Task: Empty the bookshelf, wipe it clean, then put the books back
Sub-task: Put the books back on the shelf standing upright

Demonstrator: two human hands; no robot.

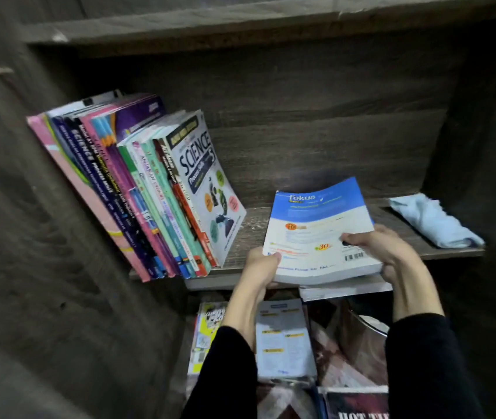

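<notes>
A thick blue-and-white book [316, 231] marked "fokus" is held tilted over the front edge of the dark wooden shelf [252, 228]. My left hand [260, 267] grips its lower left corner, and my right hand [376, 246] grips its right edge with the thumb on the cover. Several books [137, 189] lean against the shelf's left wall, a "SCIENCE" book [207, 182] outermost. A light blue cloth [431, 220] lies folded at the shelf's right end.
Below the shelf, loose books [283, 337] and magazines [207, 331] lie piled on a patterned surface. Another book's white edge [343, 290] shows just under the held one. The shelf board above [240, 25] overhangs, and dark side walls close in left and right.
</notes>
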